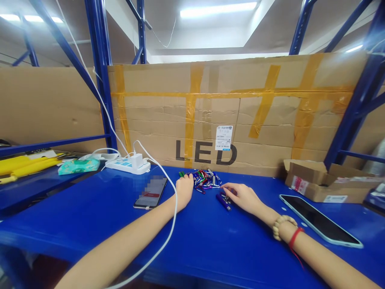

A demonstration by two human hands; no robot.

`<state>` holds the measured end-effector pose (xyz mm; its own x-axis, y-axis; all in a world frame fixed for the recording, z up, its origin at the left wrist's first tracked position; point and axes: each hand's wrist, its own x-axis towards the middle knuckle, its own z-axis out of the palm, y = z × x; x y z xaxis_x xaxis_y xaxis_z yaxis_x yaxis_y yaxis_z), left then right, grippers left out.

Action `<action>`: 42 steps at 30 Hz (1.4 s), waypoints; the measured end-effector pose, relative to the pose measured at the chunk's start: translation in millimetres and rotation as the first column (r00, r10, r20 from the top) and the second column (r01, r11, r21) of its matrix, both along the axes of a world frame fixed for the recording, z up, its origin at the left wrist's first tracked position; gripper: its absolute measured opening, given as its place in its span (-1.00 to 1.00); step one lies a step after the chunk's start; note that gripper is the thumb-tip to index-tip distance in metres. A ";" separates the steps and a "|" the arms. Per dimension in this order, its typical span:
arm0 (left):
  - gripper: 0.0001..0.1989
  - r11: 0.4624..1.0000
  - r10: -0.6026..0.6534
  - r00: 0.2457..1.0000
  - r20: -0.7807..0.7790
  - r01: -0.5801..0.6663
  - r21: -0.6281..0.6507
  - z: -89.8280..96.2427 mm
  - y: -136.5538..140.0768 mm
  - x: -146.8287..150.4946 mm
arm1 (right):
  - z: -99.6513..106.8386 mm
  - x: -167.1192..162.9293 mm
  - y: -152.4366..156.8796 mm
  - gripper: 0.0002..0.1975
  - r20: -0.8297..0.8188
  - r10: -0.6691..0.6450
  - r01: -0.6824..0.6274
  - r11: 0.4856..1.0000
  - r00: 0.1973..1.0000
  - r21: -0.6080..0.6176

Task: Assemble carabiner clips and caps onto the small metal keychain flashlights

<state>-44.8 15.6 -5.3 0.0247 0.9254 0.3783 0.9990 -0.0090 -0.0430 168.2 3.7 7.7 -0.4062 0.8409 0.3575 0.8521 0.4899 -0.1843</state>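
Observation:
A pile of small, shiny metal pieces (207, 179) in red, blue, purple, green and silver lies near the back of the blue table; some look like key-ring clips. At its left edge is my left hand (184, 192), fingers curled closed, with a green piece (181, 174) showing just past the fingertips. What those fingers hold is hidden. To the right of the pile, my right hand (242, 196) reaches in low with fingers apart. Its fingertips are over a dark purple tube-shaped piece (223, 202) and small silver parts beside it; whether they touch is unclear.
A phone (151, 193) lies left of my left hand, and a white cable (173, 224) loops over that forearm from a power strip (129, 163). At right are a larger phone or tablet (320, 220) and an open carton (325, 182). Tall cardboard (162, 120) stands behind.

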 end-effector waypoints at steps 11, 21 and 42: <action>-0.67 0.995 -0.099 0.995 0.007 0.100 -0.032 6.7 -7.9 2.5 | -4.3 0.8 3.3 -0.67 0.007 0.031 -0.031 0.999 0.999 0.025; -0.67 0.975 -0.224 0.974 0.028 0.224 0.003 12.0 -22.5 15.4 | -3.8 0.8 2.5 -0.68 0.008 0.026 -0.026 0.999 1.000 0.021; -0.67 0.989 -0.136 0.944 0.300 0.109 0.103 23.3 -13.8 1.6 | -3.3 -0.5 1.7 -0.71 0.031 0.026 -0.027 0.999 0.999 0.029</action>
